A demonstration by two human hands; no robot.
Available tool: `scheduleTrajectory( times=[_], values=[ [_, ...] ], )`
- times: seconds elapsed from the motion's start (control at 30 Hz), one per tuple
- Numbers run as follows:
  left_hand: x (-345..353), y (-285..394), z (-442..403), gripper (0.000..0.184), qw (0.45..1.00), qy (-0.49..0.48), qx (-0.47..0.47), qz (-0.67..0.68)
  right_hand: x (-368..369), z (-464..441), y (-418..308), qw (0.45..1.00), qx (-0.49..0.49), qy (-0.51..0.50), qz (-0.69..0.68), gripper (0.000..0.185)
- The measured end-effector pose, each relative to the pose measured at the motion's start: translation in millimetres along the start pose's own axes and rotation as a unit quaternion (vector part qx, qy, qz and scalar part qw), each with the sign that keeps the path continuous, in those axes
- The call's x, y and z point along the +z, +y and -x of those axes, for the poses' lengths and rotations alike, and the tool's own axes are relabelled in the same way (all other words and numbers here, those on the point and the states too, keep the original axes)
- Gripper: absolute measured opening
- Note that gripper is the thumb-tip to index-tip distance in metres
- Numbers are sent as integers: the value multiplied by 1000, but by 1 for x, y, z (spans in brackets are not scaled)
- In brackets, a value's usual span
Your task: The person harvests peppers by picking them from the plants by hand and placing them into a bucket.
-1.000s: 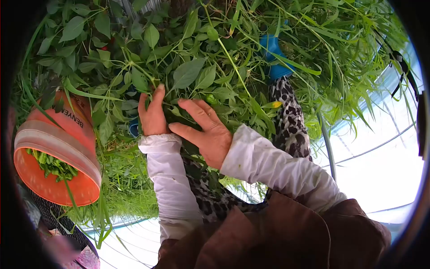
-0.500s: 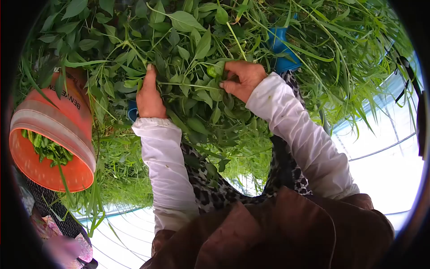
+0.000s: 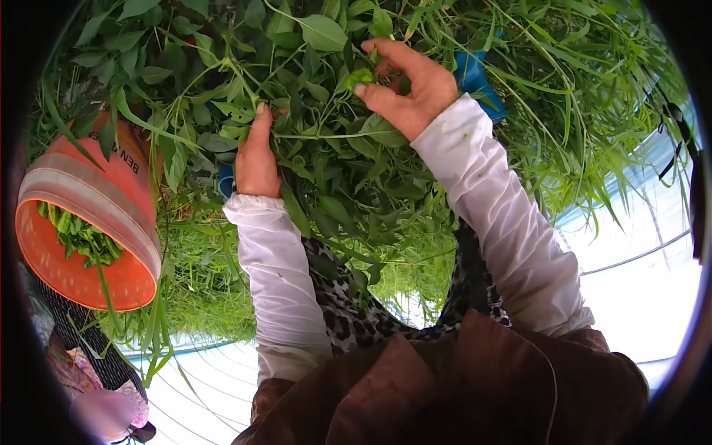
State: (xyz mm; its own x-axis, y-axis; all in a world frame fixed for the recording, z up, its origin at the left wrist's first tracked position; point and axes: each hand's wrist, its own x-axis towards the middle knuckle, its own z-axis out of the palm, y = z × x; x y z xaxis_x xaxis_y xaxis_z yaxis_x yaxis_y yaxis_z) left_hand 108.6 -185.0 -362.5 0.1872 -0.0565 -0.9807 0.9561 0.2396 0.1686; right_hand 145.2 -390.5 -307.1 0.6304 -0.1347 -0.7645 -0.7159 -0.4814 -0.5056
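A leafy green pepper plant (image 3: 326, 37) fills the upper middle of the head view. My left hand (image 3: 257, 159) is closed at its left side, thumb up against a pale green stem (image 3: 245, 80); its fingers are mostly hidden in the leaves. Higher and to the right, my right hand (image 3: 415, 89) pinches a small, bright green pepper (image 3: 359, 78) by thumb and curled fingers, with the index finger raised. Whether that pepper is still attached to the plant I cannot tell. A thin branch (image 3: 319, 136) runs across between the two hands.
An orange bucket (image 3: 152, 252) at left lies tilted with its mouth toward me, holding several green peppers (image 3: 81, 236). Blue boots (image 3: 475, 81) show among tall grass (image 3: 586, 96). At lower left is part of another person in patterned clothing (image 3: 78, 371).
My right hand has moved up and opened its index finger away, with the green pepper now showing at its thumb. My left hand has shifted slightly right at the stem.
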Motion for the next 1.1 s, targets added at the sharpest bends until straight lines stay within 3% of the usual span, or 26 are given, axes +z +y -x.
scheduleTrajectory(
  times=[0.1,0.13,0.23,0.33,0.4,0.43,0.53,0.57,0.67,0.7,0.73,0.77,0.8,0.87,0.9,0.97,1.03,1.07,1.1],
  values=[
    [10,7,10,43,999,35,2,5,5,-1,1,994,-103,-12,23,35],
    [12,10,11,43,996,42,39,-66,3,-6,0,985,-151,-43,67,34],
    [21,19,22,44,991,55,39,-113,7,-4,10,974,-199,-29,104,26],
    [22,15,20,48,984,94,49,-142,-5,2,11,981,-135,-70,119,19],
    [19,5,14,45,994,97,40,-38,-18,8,11,978,-47,-194,56,16],
    [23,7,16,44,993,108,27,-32,-23,13,14,967,-63,-243,36,14],
    [22,-4,12,45,985,121,59,-109,-32,27,16,923,-30,-376,-82,13],
    [26,-7,13,45,990,107,66,-57,-32,30,16,916,-45,-389,-84,14],
    [20,-13,7,45,982,148,47,-107,-33,35,6,899,-18,-420,-117,14],
    [11,-10,4,48,992,90,41,-80,-31,37,3,883,-22,-433,-181,13],
    [12,-10,2,48,992,91,42,-80,-30,37,0,861,-26,-445,-244,13],
    [13,-11,2,48,987,114,54,-99,-30,35,-4,859,12,-472,-198,16],
    [12,-13,2,48,981,136,64,-119,-28,35,-4,859,15,-472,-199,16],
    [6,-27,-7,49,969,183,24,-164,-27,28,-1,827,20,-451,-335,17],
    [2,-31,-9,49,977,167,43,-121,-25,22,8,797,-19,-427,-427,21],
    [1,-34,-9,51,985,141,84,-48,-33,0,1,789,-25,-348,-506,29],
    [1,-35,-9,51,981,171,67,-58,-42,-42,0,766,74,-328,-548,35],
    [1,-35,-8,52,976,199,52,-71,-35,-55,-16,812,23,-229,-537,33],
    [3,-34,-6,55,978,180,87,-55,-34,-80,-13,814,-21,-251,-523,24]
  ],
)
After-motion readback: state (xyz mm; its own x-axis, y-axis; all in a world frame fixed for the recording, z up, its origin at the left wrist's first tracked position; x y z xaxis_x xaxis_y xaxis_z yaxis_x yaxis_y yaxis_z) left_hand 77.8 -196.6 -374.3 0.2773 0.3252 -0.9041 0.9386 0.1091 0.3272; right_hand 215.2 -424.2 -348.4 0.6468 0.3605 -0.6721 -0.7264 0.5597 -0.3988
